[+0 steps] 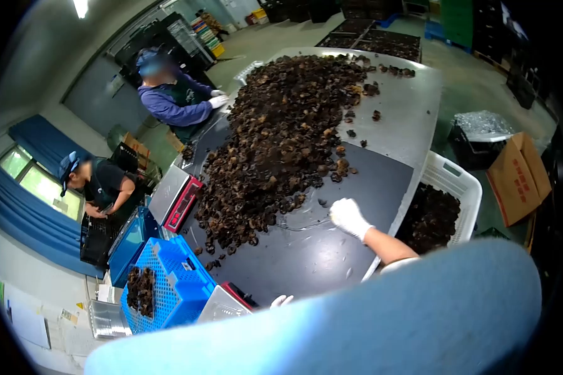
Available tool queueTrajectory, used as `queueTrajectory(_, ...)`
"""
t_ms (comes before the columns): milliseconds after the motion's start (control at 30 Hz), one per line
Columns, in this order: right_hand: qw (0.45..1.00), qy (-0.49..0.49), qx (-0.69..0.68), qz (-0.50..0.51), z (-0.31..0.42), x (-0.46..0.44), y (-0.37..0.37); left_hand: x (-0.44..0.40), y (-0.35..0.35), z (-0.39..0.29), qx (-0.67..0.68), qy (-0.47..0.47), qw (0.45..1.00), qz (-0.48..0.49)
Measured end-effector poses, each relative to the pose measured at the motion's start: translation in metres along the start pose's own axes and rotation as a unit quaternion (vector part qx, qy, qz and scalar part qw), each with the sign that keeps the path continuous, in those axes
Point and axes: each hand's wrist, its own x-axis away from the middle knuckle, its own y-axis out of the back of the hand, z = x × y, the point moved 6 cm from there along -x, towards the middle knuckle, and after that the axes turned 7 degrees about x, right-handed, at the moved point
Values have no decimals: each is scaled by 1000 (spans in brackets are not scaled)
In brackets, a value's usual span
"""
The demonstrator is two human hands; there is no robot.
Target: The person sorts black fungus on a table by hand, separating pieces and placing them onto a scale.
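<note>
A large heap of dark brown, lumpy pieces like dried mushrooms [281, 131] spreads along the metal table [406, 106], partly over a dark mat [294, 256]. My right hand [350, 219], in a white glove, is over the mat near the heap's right lower edge. Its fingers look curled in, and whatever they may hold is hidden. One small dark piece [322, 202] lies just beyond its fingers. Of my left hand [281, 301], also gloved in white, only a bit shows beside a red-edged scale [238, 297]; the rest is covered by a blurred light blue shape [356, 319].
A white crate [472, 200] of dark pieces stands at the table's right side. On the left are a blue basket [191, 275] and another red scale [184, 203]. Two people work there, one with gloved hands [219, 100] at the table. A cardboard box [519, 178] stands right.
</note>
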Motion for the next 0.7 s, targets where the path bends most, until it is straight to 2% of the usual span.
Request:
queueTrajectory(33,996,-70,48,17,-33,17,7,2,-8,-4,-65,-57,996,27)
queueTrajectory(67,987,-122,99,30,-67,39,16,-3,-14,-29,-75,-54,995,27)
queueTrajectory(100,976,-179,126,-4,-102,67,24,-3,-20,-28,-65,-16,997,49)
queueTrajectory(133,956,-243,162,4,-147,94,8,-4,-26,-28,-73,-15,995,60)
queueTrajectory(167,955,-281,76,-58,-174,126,26,-7,-32,-27,-80,-15,994,71)
queueTrajectory(233,908,-387,111,-116,-225,188,28,-14,-49,-14,-151,22,981,117)
queueTrajectory(267,882,-410,81,-219,-243,221,26,-23,-59,-8,-187,80,967,153)
queueTrajectory(300,868,-429,78,-240,-251,242,31,-33,-70,-2,-223,134,947,187)
queueTrajectory(367,850,-472,20,-234,-256,275,28,-52,-98,27,-280,138,928,204)
queueTrajectory(433,836,-503,-82,-201,-252,303,8,-77,-118,25,-344,150,906,194)
queueTrajectory(500,848,-506,-93,-130,-234,328,-10,-98,-137,19,-365,117,903,193)
queueTrajectory(567,868,-468,-145,-82,-205,355,-22,-117,-161,16,-375,66,902,205)
queueTrajectory(633,905,-415,-93,-10,-178,389,-43,-138,-195,-6,-376,20,899,222)
queueTrajectory(667,909,-399,-114,39,-166,405,-47,-146,-218,-23,-371,-16,901,226)
queueTrajectory(700,901,-403,-157,10,-156,433,-67,-153,-242,-43,-362,-53,902,230)
